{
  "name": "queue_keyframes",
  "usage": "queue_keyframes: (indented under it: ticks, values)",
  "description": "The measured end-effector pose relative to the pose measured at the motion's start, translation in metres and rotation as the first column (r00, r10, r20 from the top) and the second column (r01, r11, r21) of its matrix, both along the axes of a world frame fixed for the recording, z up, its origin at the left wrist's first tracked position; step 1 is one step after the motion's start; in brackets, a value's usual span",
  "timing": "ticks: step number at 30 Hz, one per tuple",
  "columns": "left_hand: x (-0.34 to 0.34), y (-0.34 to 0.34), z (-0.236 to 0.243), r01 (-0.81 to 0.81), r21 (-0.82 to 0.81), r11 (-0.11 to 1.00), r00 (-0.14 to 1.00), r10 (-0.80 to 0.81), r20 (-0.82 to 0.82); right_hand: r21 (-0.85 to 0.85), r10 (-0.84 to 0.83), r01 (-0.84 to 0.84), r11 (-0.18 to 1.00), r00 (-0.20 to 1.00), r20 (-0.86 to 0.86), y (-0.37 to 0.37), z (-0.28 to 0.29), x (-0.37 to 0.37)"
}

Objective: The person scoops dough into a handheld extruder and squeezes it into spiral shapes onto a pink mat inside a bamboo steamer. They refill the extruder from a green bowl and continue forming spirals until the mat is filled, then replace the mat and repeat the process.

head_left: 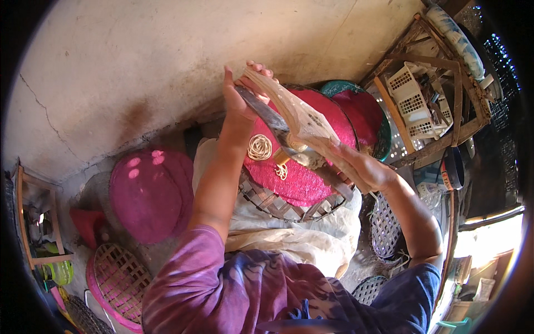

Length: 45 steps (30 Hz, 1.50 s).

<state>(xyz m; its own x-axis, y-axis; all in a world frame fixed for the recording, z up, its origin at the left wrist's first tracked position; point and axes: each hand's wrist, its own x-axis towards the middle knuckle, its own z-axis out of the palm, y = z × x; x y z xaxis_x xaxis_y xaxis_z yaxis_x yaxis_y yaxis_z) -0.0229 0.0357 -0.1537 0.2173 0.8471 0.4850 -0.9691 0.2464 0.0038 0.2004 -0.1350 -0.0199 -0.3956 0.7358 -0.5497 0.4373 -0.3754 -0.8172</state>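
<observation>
I hold a long two-armed hand press (314,133) slantwise over a pink round mat (289,189). Its upper arm is pale wood; the lower one is darker and worn. My left hand (245,94) is closed around the far ends of both arms. At the near right end, my right hand (370,167) grips the press, its fingertips partly hidden under the wood. Below the press's middle, pale strands (282,171) hang or lie over the mat; I cannot tell which. Left of them a coiled nest of strands (260,147) rests on the mat.
The mat lies on a woven basket (267,204) by the wall (167,55). Another pink round mat (150,195) is at left, above a slatted basket (119,278). A green-rimmed basin (384,133) and a wooden rack (467,119) with a white crate (411,100) stand at right.
</observation>
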Motion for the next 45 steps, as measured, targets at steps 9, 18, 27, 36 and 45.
queue_keyframes:
  ticks: [9, 18, 27, 36, 45]
  values:
    - [0.012, -0.022, 0.027, -0.073, -0.114, 0.991, 0.997, 0.068, -0.044, -0.053, -0.039, 0.050, 0.997, 0.979, 0.202, -0.002, 0.019, 0.011]
    - [0.007, -0.039, 0.014, -0.073, -0.187, 0.980, 0.988, 0.045, -0.150, -0.095, -0.080, 0.079, 0.992, 0.997, -0.005, -0.027, -0.006, 0.025]
    - [0.033, -0.027, -0.003, -0.085, -0.159, 0.984, 0.996, 0.086, 0.000, -0.340, -0.288, 0.119, 0.933, 0.813, -0.506, -0.012, -0.067, 0.043]
    - [0.015, -0.016, -0.034, -0.154, -0.078, 0.985, 0.971, 0.165, 0.172, -0.518, -0.455, -0.075, 0.852, 0.384, -0.804, 0.009, -0.141, 0.012]
    - [-0.003, -0.010, -0.033, -0.230, -0.099, 0.968, 0.959, 0.243, 0.147, -0.547, -0.477, -0.011, 0.837, 0.474, -0.740, 0.016, -0.149, 0.022]
